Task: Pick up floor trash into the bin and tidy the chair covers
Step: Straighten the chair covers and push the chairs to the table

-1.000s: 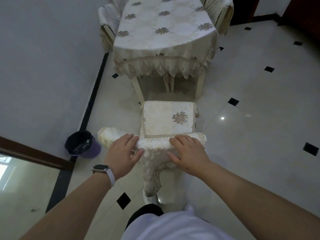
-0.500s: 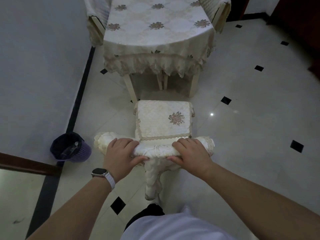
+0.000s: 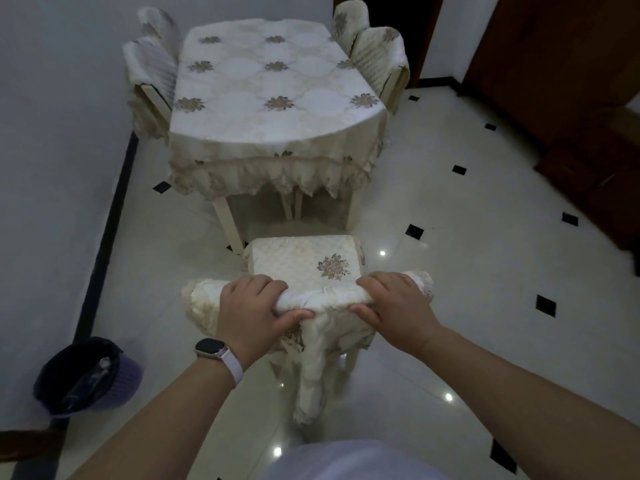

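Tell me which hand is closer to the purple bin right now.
Left. The left hand grips the chair cover on the side toward the purple bin; the right hand grips it farther right, away from the bin.

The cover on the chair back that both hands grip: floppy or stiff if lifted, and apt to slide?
Probably floppy: the chair-back cover bunches into wrinkles between the left hand and right hand, and its rear flap hangs in limp folds. Likely light, as thin quilted fabric. It may slide easily, since it sits rumpled.

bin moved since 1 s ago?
No. The bin sits against the black floor border by the wall as before; only the camera shifted.
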Demonstrator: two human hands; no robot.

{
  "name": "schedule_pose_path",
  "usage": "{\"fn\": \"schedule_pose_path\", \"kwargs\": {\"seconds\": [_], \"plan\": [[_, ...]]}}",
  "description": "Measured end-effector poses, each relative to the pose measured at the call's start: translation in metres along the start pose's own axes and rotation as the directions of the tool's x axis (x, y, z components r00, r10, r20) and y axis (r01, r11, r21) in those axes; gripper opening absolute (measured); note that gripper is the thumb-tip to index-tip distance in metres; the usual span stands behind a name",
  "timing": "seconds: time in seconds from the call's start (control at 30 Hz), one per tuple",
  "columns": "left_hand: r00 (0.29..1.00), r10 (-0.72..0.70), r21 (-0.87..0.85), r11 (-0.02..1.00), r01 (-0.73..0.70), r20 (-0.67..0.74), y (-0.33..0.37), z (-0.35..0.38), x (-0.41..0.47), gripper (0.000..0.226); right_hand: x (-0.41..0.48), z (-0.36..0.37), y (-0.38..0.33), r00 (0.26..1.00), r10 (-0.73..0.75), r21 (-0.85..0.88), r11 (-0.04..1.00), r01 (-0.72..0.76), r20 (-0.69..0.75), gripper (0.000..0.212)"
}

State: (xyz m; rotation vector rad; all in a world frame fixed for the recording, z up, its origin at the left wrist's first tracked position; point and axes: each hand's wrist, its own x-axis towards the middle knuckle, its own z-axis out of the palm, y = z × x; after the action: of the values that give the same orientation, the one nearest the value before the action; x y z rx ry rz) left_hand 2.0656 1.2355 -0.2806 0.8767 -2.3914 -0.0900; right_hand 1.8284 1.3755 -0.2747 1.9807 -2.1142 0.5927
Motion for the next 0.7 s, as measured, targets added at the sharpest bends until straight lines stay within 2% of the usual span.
{"fn": "schedule_pose_path", "kwargs": {"seconds": [0.2, 0.33, 0.47, 0.7], "plan": [[1.000, -0.010, -0.038, 0.999, 0.009, -0.014, -0.009, 0.008, 0.038, 0.067, 0.030, 0.008, 0.010, 0.993, 0.114, 0.044, 0.992, -0.116, 0.044, 0.059], [0.999, 0.003, -0.045, 0.999, -0.005, -0.041, -0.014, 0.015, 0.050, 0.067, 0.044, 0.017, 0.018, 0.991, 0.135, 0.059, 0.989, -0.136, 0.012, 0.059], [0.999, 0.002, -0.049, 0.999, -0.004, -0.054, -0.015, 0.024, 0.061, 0.068, 0.054, 0.026, 0.033, 0.991, 0.132, 0.110, 0.985, -0.132, 0.006, 0.067], [0.998, 0.031, -0.088, 0.996, -0.035, -0.050, -0.017, 0.046, 0.089, 0.064, 0.082, 0.042, 0.074, 0.997, 0.065, 0.097, 0.993, -0.060, -0.046, 0.067]]}}
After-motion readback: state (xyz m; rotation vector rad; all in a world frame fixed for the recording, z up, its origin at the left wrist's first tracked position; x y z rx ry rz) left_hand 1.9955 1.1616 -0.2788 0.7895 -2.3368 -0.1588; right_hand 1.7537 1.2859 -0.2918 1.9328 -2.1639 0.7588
